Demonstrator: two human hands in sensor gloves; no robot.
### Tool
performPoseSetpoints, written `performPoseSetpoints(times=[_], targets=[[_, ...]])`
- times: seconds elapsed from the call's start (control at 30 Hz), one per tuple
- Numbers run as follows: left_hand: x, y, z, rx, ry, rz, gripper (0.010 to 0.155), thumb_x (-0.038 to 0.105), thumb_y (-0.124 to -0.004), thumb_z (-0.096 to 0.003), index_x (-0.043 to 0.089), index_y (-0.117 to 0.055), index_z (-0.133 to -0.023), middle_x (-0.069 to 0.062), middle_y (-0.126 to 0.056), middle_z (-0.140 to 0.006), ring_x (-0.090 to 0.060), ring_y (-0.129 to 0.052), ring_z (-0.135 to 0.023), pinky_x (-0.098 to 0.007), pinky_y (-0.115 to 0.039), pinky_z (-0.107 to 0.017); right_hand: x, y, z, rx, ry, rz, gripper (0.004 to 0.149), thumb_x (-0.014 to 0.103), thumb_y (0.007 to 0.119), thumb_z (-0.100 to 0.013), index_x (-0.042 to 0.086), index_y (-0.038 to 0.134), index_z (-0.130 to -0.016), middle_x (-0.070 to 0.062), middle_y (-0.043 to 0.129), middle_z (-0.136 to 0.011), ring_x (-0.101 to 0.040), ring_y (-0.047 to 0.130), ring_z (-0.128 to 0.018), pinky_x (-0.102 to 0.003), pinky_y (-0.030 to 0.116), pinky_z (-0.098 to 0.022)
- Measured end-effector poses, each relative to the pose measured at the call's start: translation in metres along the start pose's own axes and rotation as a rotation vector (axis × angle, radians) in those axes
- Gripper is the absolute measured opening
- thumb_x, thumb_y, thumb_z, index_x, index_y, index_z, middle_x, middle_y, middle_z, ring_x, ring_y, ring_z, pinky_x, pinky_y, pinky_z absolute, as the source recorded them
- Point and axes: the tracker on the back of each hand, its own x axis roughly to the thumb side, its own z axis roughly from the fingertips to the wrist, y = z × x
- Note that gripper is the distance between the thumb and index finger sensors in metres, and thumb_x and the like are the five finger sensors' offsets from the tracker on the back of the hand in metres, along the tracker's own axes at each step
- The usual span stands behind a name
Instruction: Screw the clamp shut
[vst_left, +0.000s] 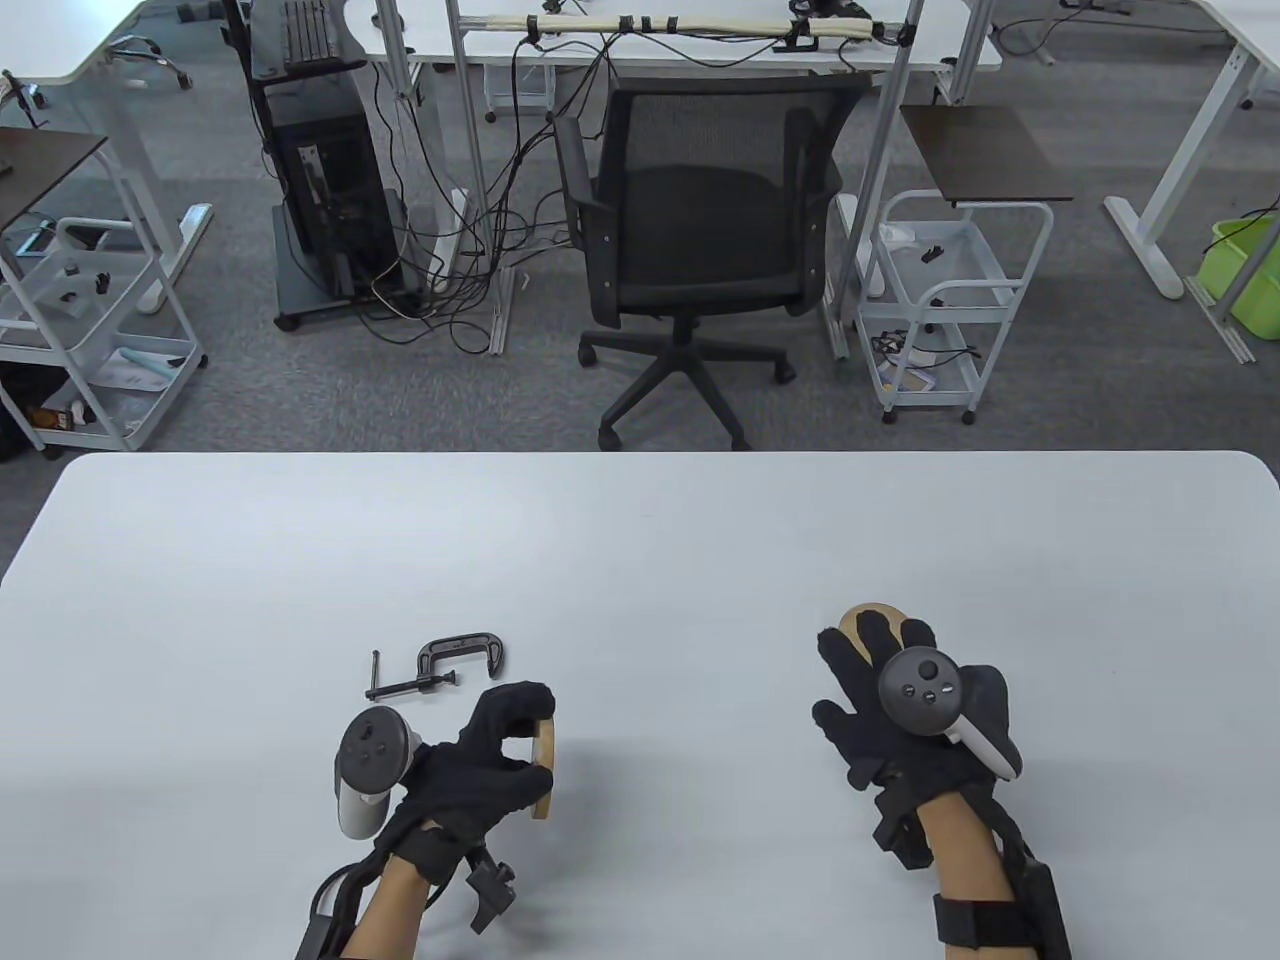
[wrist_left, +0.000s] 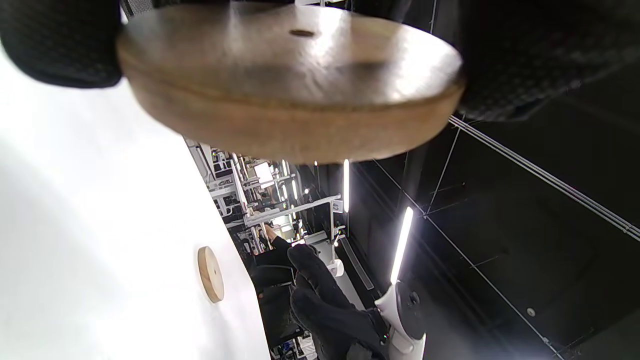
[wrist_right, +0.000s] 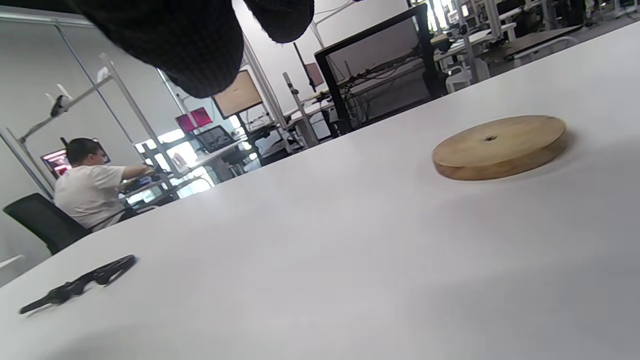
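A black C-clamp (vst_left: 440, 665) lies on the white table (vst_left: 640, 540), its screw run far out to the left. It also shows in the right wrist view (wrist_right: 80, 285). My left hand (vst_left: 530, 738) holds a round wooden disc (vst_left: 546, 752) on edge between thumb and fingers, just below and right of the clamp. The disc fills the top of the left wrist view (wrist_left: 290, 85). My right hand (vst_left: 860, 672) is spread open over a second wooden disc (vst_left: 852, 618) that lies flat on the table (wrist_right: 500, 146), apart from the fingers (wrist_right: 190, 45).
The table's far edge runs across the middle of the table view. Behind it stand a black office chair (vst_left: 700, 240) and white trolleys (vst_left: 940, 300). A person sits at a desk in the background of the right wrist view (wrist_right: 90, 190).
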Motion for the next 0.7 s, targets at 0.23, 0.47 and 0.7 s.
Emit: performPoseSetpoints(times=[0.23,0.47,0.7], targets=[[-0.007,-0.004,0.002,-0.002,0.018,0.026,0.085,0.062,-0.09,-0.0447,0.033,-0.044,-0.111,-0.024,-0.037,-0.115,-0.057,-0.046,-0.097,-0.072,-0.077,-0.049,-0.016,-0.014,-0.036,0.138,0.09,-0.042,0.088,0.05,0.086,-0.045,0.034,0.031,-0.113,-0.01,0.006,-0.119,-0.059,0.01,-0.101,-0.086,0.027,-0.062],[-0.004,-0.008,0.008,0.04,-0.014,0.149,0.085,0.062,-0.09,-0.0454,0.034,-0.043,-0.111,-0.024,-0.035,-0.116,-0.057,-0.045,-0.098,-0.072,-0.077,-0.05,-0.018,-0.018,-0.063,0.172,0.127,0.011,0.087,0.046,0.088,-0.044,0.033,0.035,-0.112,-0.011,0.01,-0.119,-0.057,0.02,-0.101,-0.081,0.034,-0.064],[0.003,-0.004,0.012,0.06,-0.031,0.108,0.085,0.062,-0.09,-0.0455,0.034,-0.043,-0.111,-0.024,-0.035,-0.116,-0.057,-0.045,-0.098,-0.072,-0.077,-0.05,-0.026,-0.003,-0.089,0.222,0.15,0.062,0.085,0.043,0.089,-0.044,0.032,0.038,-0.111,-0.01,0.01,-0.119,-0.057,0.017,-0.101,-0.082,0.034,-0.064]])
